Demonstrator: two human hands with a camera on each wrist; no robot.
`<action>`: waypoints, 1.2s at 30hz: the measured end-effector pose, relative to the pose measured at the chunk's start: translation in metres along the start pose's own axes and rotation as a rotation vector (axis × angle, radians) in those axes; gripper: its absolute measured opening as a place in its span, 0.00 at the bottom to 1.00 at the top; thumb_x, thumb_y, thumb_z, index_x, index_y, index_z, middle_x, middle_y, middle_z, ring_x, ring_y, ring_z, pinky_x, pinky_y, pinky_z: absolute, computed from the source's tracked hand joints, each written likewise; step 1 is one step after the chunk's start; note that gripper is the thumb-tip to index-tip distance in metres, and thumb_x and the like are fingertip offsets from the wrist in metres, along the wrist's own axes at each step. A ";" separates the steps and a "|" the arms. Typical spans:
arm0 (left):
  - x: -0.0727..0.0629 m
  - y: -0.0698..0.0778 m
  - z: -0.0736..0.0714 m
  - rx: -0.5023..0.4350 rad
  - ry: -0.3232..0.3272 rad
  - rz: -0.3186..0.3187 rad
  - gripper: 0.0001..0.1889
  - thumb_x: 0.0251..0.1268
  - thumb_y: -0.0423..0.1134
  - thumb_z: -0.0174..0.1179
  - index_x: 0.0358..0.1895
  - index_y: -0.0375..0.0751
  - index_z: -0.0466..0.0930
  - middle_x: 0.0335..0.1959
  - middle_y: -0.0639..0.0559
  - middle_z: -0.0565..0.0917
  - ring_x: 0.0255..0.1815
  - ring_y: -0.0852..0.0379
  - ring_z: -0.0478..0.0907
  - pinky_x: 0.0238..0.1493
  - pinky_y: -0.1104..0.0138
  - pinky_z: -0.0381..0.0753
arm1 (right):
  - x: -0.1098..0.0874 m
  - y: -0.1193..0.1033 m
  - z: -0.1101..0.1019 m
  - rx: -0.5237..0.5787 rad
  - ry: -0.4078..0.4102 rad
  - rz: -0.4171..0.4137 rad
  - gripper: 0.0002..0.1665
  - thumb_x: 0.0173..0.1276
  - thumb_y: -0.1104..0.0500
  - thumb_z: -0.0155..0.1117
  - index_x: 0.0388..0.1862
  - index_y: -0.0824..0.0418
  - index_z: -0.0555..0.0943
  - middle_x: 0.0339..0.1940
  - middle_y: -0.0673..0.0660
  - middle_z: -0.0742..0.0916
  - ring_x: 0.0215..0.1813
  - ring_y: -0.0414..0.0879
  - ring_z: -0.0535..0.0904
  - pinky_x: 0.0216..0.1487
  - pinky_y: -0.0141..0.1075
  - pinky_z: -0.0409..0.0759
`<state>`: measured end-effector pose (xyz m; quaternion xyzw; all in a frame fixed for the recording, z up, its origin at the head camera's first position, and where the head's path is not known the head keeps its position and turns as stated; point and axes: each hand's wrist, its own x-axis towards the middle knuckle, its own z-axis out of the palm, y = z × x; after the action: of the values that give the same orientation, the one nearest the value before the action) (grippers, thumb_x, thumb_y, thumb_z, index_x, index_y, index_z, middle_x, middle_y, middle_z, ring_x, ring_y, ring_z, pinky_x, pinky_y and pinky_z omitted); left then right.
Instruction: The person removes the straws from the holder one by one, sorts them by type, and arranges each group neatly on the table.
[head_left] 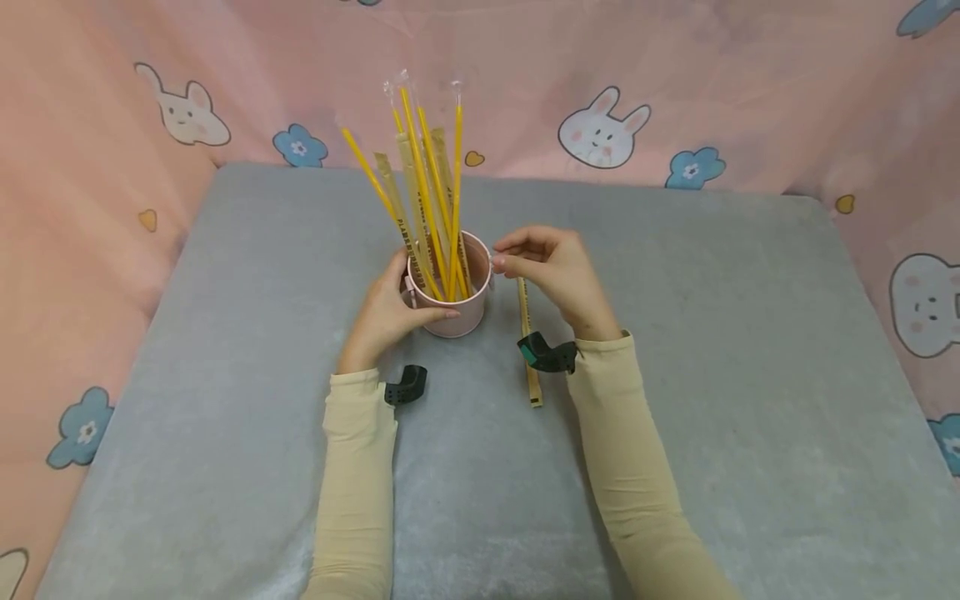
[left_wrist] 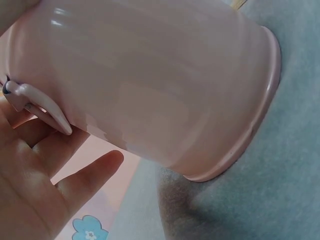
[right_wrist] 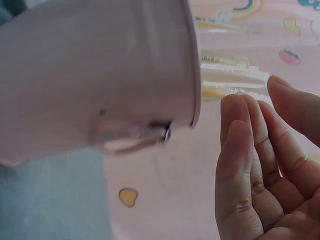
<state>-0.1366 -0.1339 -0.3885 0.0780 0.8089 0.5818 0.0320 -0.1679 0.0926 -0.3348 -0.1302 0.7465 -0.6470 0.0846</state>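
Observation:
A small pink bucket (head_left: 463, 321) stands on the grey cloth, holding several yellow straws (head_left: 457, 167) in clear wrappers and several straws in printed tan paper (head_left: 444, 167). My left hand (head_left: 378, 312) grips the bucket's left side, the thumb across its front. In the left wrist view, fingers lie by the bucket's small side handle (left_wrist: 45, 102). My right hand (head_left: 558, 271) is beside the right rim with fingers bent loosely. The right wrist view shows a gap between thumb and fingers and nothing held, near the other side handle (right_wrist: 132, 144).
One paper-wrapped straw (head_left: 534, 389) lies on the grey cloth (head_left: 712, 375), partly under the right wrist and its black wrist camera (head_left: 547, 354). Another black wrist camera (head_left: 406, 386) is on the left sleeve. A pink curtain (head_left: 510, 67) with rabbits hangs behind the table.

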 end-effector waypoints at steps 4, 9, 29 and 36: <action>0.000 0.000 0.000 0.001 0.002 0.000 0.51 0.40 0.37 0.78 0.70 0.42 0.57 0.64 0.46 0.69 0.65 0.51 0.66 0.65 0.59 0.65 | 0.005 -0.005 0.009 0.002 -0.030 -0.016 0.14 0.60 0.66 0.68 0.42 0.74 0.81 0.36 0.59 0.86 0.36 0.53 0.83 0.41 0.39 0.82; 0.001 -0.001 0.000 0.005 0.005 -0.001 0.50 0.40 0.37 0.78 0.70 0.42 0.57 0.64 0.45 0.70 0.64 0.50 0.67 0.65 0.59 0.66 | 0.011 -0.008 0.020 0.002 -0.071 -0.052 0.12 0.61 0.67 0.67 0.41 0.74 0.81 0.34 0.59 0.86 0.34 0.59 0.81 0.33 0.40 0.81; 0.006 0.002 0.000 0.002 -0.003 0.031 0.48 0.42 0.36 0.77 0.70 0.43 0.58 0.62 0.45 0.71 0.62 0.50 0.69 0.63 0.60 0.68 | 0.035 -0.015 0.059 -0.069 -0.014 -0.121 0.09 0.61 0.68 0.66 0.40 0.71 0.82 0.36 0.63 0.86 0.36 0.57 0.82 0.38 0.37 0.81; -0.001 -0.001 0.001 -0.022 -0.016 0.018 0.48 0.42 0.33 0.76 0.69 0.40 0.58 0.63 0.43 0.69 0.63 0.47 0.68 0.63 0.59 0.68 | 0.032 -0.008 0.073 -0.239 0.033 -0.148 0.07 0.61 0.67 0.67 0.39 0.68 0.84 0.34 0.60 0.87 0.34 0.48 0.82 0.36 0.33 0.81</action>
<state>-0.1355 -0.1339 -0.3899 0.0894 0.8015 0.5903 0.0342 -0.1765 0.0133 -0.3364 -0.1836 0.8080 -0.5598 0.0082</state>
